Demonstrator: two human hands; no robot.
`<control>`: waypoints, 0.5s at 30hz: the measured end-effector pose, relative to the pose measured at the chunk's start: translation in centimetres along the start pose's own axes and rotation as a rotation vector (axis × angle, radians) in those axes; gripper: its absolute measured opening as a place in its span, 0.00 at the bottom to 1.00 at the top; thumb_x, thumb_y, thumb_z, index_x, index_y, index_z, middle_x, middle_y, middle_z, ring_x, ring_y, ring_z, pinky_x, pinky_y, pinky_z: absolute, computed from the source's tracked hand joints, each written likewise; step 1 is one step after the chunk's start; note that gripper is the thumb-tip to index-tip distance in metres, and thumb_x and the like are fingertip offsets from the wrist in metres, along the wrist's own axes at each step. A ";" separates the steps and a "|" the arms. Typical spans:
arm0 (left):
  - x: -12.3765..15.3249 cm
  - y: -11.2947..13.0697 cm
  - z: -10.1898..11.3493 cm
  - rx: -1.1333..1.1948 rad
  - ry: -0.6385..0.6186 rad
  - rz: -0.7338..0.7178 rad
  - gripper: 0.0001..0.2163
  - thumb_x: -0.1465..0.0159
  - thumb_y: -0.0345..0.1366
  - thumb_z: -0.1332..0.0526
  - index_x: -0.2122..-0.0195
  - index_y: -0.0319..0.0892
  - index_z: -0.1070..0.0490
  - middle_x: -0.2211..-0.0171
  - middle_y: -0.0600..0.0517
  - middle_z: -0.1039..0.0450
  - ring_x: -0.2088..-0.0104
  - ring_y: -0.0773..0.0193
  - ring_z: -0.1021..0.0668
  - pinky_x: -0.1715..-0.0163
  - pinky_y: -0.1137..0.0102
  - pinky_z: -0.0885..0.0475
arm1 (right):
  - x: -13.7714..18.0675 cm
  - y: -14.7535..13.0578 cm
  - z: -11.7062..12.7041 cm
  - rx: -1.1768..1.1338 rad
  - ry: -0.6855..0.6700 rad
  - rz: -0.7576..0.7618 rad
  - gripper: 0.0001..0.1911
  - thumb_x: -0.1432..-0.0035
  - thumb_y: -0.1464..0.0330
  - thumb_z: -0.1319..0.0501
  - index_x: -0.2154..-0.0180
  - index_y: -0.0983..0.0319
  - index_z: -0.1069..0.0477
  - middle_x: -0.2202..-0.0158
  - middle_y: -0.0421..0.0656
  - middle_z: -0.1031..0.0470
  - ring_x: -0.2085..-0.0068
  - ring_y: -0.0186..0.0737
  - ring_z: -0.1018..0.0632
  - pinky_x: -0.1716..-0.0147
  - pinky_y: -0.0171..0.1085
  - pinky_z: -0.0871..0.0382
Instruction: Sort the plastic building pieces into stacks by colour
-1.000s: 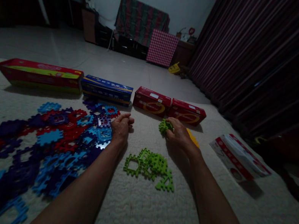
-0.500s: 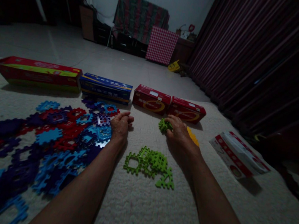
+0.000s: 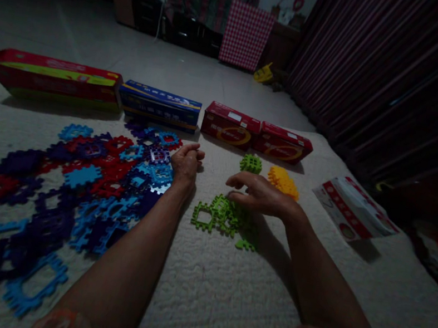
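My right hand (image 3: 258, 193) hovers over the loose group of green interlocking plastic pieces (image 3: 216, 213), thumb and fingers apart, with nothing visible in it. It hides part of that group. Just beyond it lies a small stack of green pieces (image 3: 251, 163), and a yellow stack of pieces (image 3: 283, 181) is to its right. My left hand (image 3: 186, 165) rests on the quilted cover, fingers curled in with nothing showing in them. It is beside the right edge of a spread pile of purple, red and blue pieces (image 3: 83, 177).
Behind the pieces stand a long red and yellow box (image 3: 67, 83), a blue box (image 3: 161, 107) and two red boxes (image 3: 229, 126). A white and red box (image 3: 355, 210) sits at the right. The pale quilted cover (image 3: 196, 290) lies under everything; dark curtains (image 3: 372, 61) hang at right.
My right hand has let go of the small green stack and moved back toward me, over the loose green pieces. The view has tilted down; my left hand keeps its place beside the pile.
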State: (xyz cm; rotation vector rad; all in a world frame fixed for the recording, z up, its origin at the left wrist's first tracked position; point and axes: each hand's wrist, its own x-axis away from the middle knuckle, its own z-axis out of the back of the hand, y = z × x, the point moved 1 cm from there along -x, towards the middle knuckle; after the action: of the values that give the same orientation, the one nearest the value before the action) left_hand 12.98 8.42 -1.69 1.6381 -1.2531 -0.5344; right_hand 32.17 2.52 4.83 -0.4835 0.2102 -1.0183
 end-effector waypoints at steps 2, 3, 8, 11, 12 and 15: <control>-0.2 -0.2 0.1 0.004 -0.004 -0.002 0.16 0.54 0.31 0.45 0.64 0.39 0.25 0.76 0.54 0.27 0.79 0.69 0.28 0.79 0.76 0.35 | 0.7 -0.1 -0.2 -0.040 -0.073 -0.037 0.14 0.41 0.67 0.35 0.52 0.59 0.24 0.53 0.46 0.20 0.56 0.43 0.20 0.54 0.40 0.26; -0.3 -0.4 0.1 0.004 -0.006 -0.002 0.17 0.54 0.31 0.44 0.64 0.39 0.25 0.76 0.54 0.27 0.79 0.69 0.28 0.79 0.76 0.35 | 1.1 0.0 -0.2 -0.049 -0.088 -0.049 0.16 0.41 0.66 0.34 0.51 0.59 0.25 0.53 0.46 0.21 0.56 0.43 0.20 0.54 0.41 0.26; -0.5 -0.4 -0.1 -0.014 0.008 0.007 0.14 0.54 0.30 0.43 0.66 0.40 0.25 0.77 0.54 0.27 0.78 0.69 0.27 0.78 0.77 0.35 | 3.1 0.0 -0.5 0.004 -0.146 -0.087 0.28 0.50 0.62 0.26 0.48 0.59 0.27 0.51 0.47 0.23 0.53 0.47 0.21 0.51 0.43 0.26; -0.3 -0.3 -0.2 -0.027 0.014 0.009 0.13 0.54 0.30 0.42 0.66 0.40 0.25 0.77 0.54 0.27 0.78 0.69 0.27 0.78 0.76 0.34 | 3.8 -0.4 -1.1 0.057 -0.141 -0.136 0.30 0.53 0.65 0.25 0.48 0.59 0.28 0.50 0.48 0.25 0.51 0.48 0.23 0.49 0.43 0.27; -0.3 -0.2 -0.2 -0.032 0.014 0.011 0.13 0.53 0.30 0.42 0.66 0.40 0.25 0.76 0.54 0.27 0.78 0.69 0.27 0.78 0.76 0.34 | 3.9 -0.4 -1.2 0.065 -0.138 -0.148 0.30 0.54 0.66 0.25 0.49 0.59 0.28 0.51 0.48 0.26 0.51 0.48 0.23 0.50 0.43 0.27; -0.2 -0.2 -0.2 -0.037 0.008 0.011 0.14 0.53 0.29 0.43 0.65 0.39 0.25 0.76 0.53 0.27 0.77 0.69 0.27 0.77 0.76 0.34 | 4.1 -0.2 -1.4 0.072 -0.137 -0.150 0.27 0.55 0.67 0.26 0.52 0.58 0.28 0.54 0.46 0.26 0.54 0.46 0.24 0.52 0.42 0.27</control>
State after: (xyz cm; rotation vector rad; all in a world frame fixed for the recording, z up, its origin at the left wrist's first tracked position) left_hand 13.15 8.70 -1.86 1.6002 -1.2382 -0.5406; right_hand 33.62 -1.44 3.95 -0.5073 0.0149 -1.1306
